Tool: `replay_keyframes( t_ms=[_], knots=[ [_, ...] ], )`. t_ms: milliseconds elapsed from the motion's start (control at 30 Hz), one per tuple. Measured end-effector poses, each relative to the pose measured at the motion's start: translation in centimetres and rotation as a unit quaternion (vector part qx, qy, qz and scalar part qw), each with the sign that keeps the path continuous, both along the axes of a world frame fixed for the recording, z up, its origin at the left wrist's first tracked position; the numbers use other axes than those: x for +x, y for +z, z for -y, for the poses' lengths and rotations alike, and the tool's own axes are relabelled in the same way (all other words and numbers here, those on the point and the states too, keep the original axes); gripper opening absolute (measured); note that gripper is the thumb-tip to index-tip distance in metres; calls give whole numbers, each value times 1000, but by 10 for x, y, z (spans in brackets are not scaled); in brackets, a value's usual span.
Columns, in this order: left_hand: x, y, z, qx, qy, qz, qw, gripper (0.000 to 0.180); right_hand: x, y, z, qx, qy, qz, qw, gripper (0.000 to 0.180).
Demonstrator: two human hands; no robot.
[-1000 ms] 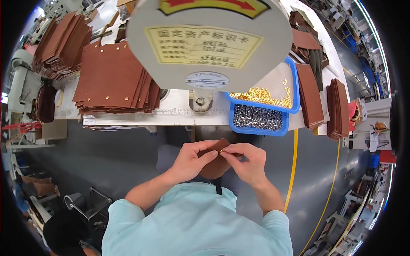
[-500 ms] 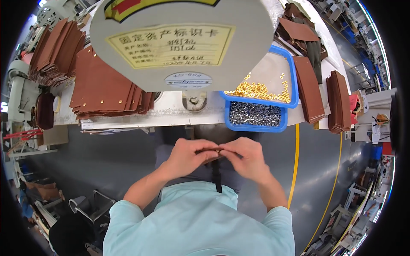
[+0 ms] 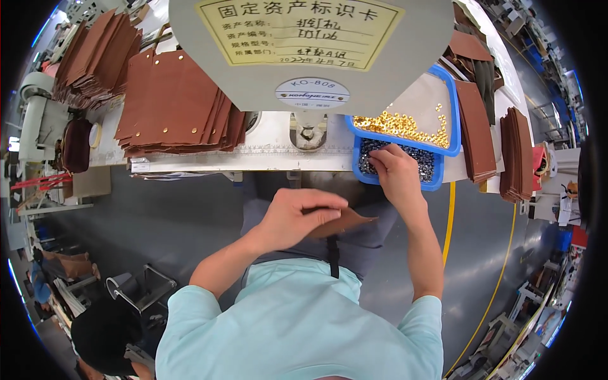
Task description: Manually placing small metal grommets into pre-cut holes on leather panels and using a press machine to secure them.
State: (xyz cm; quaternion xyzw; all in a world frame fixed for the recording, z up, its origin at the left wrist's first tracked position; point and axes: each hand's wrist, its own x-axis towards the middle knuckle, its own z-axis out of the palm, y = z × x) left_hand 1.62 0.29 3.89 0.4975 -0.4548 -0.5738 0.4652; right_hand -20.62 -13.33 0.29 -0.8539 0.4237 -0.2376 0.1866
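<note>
Nearest, over the lap, the left hand (image 3: pixel 292 218) has its fingers clenched around a small brown leather piece (image 3: pixel 345 223). Farther out on the surface, the right hand (image 3: pixel 394 171) dips curled fingers into a blue tray of silver rivets (image 3: pixel 425 166).

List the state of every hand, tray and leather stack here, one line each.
Left hand: closed on a brown leather piece, held over the lap.
Right hand: fingers down in the silver rivets, grip unclear.
Blue tray of silver rivets: partly filled.
Blue tray of gold rivets: thinly filled.
Stack of brown leather panels: fanned out on the bench.
</note>
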Motion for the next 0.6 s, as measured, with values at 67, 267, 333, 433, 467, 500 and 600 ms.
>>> replay_keyframes(
  t_ms=[67, 267, 333, 433, 467, 500, 600],
  knots=[
    [1, 1, -7, -173, -57, 216, 959, 10, 2, 3, -4, -20, -6, -5, 1000, 11],
    [1, -14, -4, -480, -8, 303, 823, 18, -9, 32, -37, 51, -27, 159, 986, 14],
    [1, -9, -4, -517, 7, 322, 793, 20, -16, 50, -54, 405, 18, 274, 872, 14],
    [2, -9, -6, -538, 12, 334, 774, 20, -15, 73, -61, 580, 74, 248, 773, 12],
    [1, -9, -6, -540, 10, 331, 774, 20, -15, 72, -63, 579, 70, 249, 773, 12],
    [-1, -10, -5, -558, 19, 328, 762, 21, -14, 70, -65, 571, 110, 264, 769, 12],
    [-3, -9, -7, -587, 26, 329, 739, 20, -13, 67, -65, 594, 152, 258, 747, 11]
  ],
)
